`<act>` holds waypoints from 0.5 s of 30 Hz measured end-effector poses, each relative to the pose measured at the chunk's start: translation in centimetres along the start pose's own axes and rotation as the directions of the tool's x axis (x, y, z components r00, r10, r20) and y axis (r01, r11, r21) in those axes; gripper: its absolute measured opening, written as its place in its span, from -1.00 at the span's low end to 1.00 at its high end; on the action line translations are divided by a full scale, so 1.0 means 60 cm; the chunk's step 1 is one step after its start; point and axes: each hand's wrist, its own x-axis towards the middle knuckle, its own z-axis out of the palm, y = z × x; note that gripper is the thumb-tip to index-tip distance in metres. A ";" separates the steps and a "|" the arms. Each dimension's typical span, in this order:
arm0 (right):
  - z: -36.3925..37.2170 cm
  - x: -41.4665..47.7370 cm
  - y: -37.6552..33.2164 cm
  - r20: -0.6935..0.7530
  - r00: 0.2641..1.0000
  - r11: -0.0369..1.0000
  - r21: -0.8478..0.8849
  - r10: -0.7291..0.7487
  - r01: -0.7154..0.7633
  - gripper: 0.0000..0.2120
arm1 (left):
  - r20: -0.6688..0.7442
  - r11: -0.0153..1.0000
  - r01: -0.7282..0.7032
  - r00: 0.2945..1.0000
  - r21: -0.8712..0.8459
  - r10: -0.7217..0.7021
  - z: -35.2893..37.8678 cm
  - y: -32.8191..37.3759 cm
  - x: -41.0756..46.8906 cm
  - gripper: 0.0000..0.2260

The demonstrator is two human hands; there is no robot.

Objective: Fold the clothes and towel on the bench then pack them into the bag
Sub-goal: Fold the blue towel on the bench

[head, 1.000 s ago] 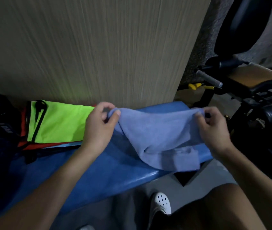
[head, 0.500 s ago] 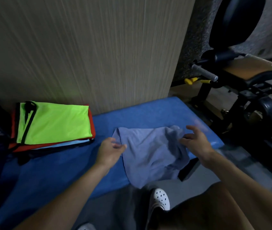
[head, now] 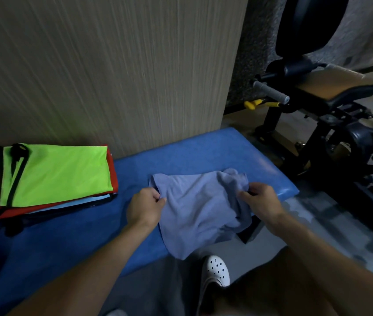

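**Both hands gripping the towel**

Left hand [head: 145, 207]: fingers curled, thumb closed against them, pinching the left edge of the towel [head: 199, 213]. Right hand [head: 261, 201]: fingers bent, clutching the bunched right corner. Between the two sets of fingers, spread flat over the blue bench [head: 181, 153], near end hanging past the front edge. Well left of the left fingers, a folded stack of clothes [head: 53, 172], neon green on top. Below the hanging end, a white shoe [head: 216, 269].

Beige wood-grain wall panel [head: 112, 76] sat behind the grip, black tan-padded gym machine [head: 345, 96] off right, white holey clog [head: 216, 270] below.
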 end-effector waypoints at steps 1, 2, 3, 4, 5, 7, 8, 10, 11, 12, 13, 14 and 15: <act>-0.002 0.000 -0.001 -0.015 1.000 1.000 0.012 -0.013 0.013 -0.75 | -0.035 0.999 -0.015 0.999 -0.038 0.014 -0.002 0.005 -0.004 -0.80; -0.004 0.001 -0.002 -0.038 0.999 0.999 0.039 -0.032 0.034 -0.73 | -0.071 0.996 -0.038 0.997 -0.085 0.032 -0.006 0.008 -0.006 -0.84; -0.009 0.001 -0.008 -0.057 0.997 0.996 0.072 -0.056 0.060 -0.71 | -0.104 0.987 -0.061 0.994 -0.145 0.046 -0.013 0.012 -0.006 -0.85; -0.014 0.002 -0.014 -0.079 0.994 0.991 0.106 -0.075 0.083 -0.69 | -0.137 0.973 -0.081 0.989 -0.217 0.051 -0.022 0.017 -0.005 -0.84; -0.021 0.002 -0.023 -0.097 0.990 0.984 0.138 -0.100 0.113 -0.68 | -0.170 0.953 -0.097 0.984 -0.286 0.049 -0.033 0.022 -0.001 -0.83; -0.035 0.002 -0.046 -0.124 0.986 0.961 0.239 -0.113 0.140 -0.69 | -0.217 0.913 -0.120 0.976 -0.391 0.035 -0.060 0.036 0.006 -0.85; -0.043 0.004 -0.058 -0.140 0.985 0.942 0.304 -0.105 0.144 -0.72 | -0.228 0.890 -0.120 0.974 -0.439 0.018 -0.077 0.047 0.010 -0.87; -0.064 0.001 -0.085 -0.159 0.984 0.898 0.417 -0.077 0.137 -0.77 | -0.224 0.821 -0.110 0.974 -0.561 -0.022 -0.115 0.070 0.015 -0.88; -0.076 -0.002 -0.099 -0.165 0.983 0.886 0.440 -0.077 0.143 -0.77 | -0.226 0.779 -0.113 0.973 -0.616 -0.037 -0.136 0.081 0.016 -0.86; -0.088 -0.005 -0.112 -0.176 0.981 0.882 0.444 -0.086 0.157 -0.76 | -0.239 0.744 -0.128 0.970 -0.655 -0.044 -0.157 0.089 0.019 -0.84; -0.101 -0.011 -0.126 -0.191 0.976 0.881 0.438 -0.102 0.178 -0.76 | -0.252 0.720 -0.145 0.967 -0.679 -0.043 -0.179 0.097 0.021 -0.83; -0.113 -0.018 -0.138 -0.208 0.971 0.885 0.422 -0.115 0.195 -0.75 | -0.261 0.704 -0.159 0.964 -0.692 -0.039 -0.201 0.104 0.021 -0.83; -0.126 -0.026 -0.151 -0.224 0.965 0.889 0.401 -0.138 0.220 -0.75 | -0.267 0.698 -0.170 0.963 -0.696 -0.032 -0.221 0.110 0.020 -0.84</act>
